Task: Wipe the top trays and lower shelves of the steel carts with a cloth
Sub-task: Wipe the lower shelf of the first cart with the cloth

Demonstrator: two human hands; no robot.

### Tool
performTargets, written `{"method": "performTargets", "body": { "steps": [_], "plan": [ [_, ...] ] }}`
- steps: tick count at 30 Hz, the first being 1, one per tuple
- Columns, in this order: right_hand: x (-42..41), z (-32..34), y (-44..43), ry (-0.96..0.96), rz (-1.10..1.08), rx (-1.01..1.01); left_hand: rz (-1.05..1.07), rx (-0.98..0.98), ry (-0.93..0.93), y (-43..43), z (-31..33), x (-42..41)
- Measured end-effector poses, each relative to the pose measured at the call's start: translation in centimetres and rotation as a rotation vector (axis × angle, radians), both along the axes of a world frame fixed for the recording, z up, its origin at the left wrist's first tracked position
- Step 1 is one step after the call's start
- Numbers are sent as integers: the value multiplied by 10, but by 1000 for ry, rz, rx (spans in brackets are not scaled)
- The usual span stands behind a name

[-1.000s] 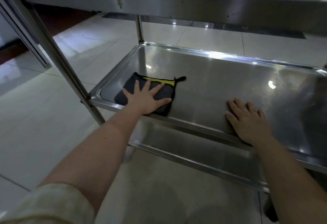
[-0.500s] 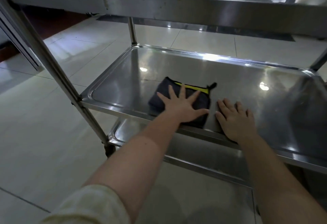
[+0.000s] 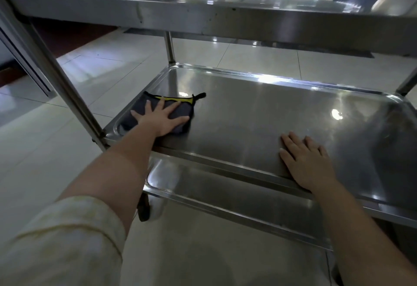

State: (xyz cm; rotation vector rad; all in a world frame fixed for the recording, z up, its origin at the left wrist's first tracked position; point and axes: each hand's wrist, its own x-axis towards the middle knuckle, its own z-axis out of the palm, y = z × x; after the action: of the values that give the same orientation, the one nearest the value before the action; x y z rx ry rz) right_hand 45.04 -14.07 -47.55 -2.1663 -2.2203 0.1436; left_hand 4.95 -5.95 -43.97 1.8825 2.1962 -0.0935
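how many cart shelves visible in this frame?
3. Top tray overhead; middle shelf, with the cloth at its left end; bottom shelf beneath it, partly hidden by the middle one.

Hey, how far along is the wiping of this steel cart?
Done: hard to tell from the steel. In hand: left hand presses the cloth into the middle shelf's near-left corner; right hand rests flat on it. Left: likely the shelf's right side and the bottom shelf.
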Motion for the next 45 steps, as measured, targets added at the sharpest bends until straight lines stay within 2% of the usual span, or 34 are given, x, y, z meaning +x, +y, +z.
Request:
{"method": "performTargets", "body": {
  "steps": [6, 12, 15, 17, 20, 21, 23, 26, 28, 30, 32, 37, 40, 45],
  "plan": [
    [-10, 2, 2, -43, -25, -5, -1, 20, -9, 34, -5, 30],
    [-5, 5, 4, 18, -10, -46, -300, 10, -2, 27, 0, 173],
    [0, 8, 1, 62, -20, -41, -389, 10, -8, 9, -9, 213],
    [0, 11, -3, 125, -41, -9, -402, 0, -138, 6, -9, 210],
    [-2, 20, -11, 234, -49, 39, -322, 94, -664, 3, 8, 181],
    [-3, 24, -13, 271, -48, 40, -308, 173, -745, -1, 14, 168],
    [-6, 31, -13, 292, -39, 24, -358, 272, -657, -10, 21, 140],
    [-19, 41, -4, 265, 24, 126, -492, 184, -423, -21, 21, 110],
    [-38, 45, 5, 222, 141, 204, -545, 168, -377, -23, 16, 106],
    [-58, 43, 14, 169, 218, 187, -548, 202, -382, -21, 13, 109],
    [-71, 36, 18, 132, 201, 181, -540, 243, -341, -18, 10, 114],
    [-83, 27, 14, 26, 130, 304, -617, 336, 22, -21, 11, 123],
    [-86, 32, 13, -7, 113, 295, -618, 425, 30, -24, 26, 131],
    [-77, 51, 6, 98, 21, 264, -679, 532, -166, -38, 48, 151]
  ]
}}
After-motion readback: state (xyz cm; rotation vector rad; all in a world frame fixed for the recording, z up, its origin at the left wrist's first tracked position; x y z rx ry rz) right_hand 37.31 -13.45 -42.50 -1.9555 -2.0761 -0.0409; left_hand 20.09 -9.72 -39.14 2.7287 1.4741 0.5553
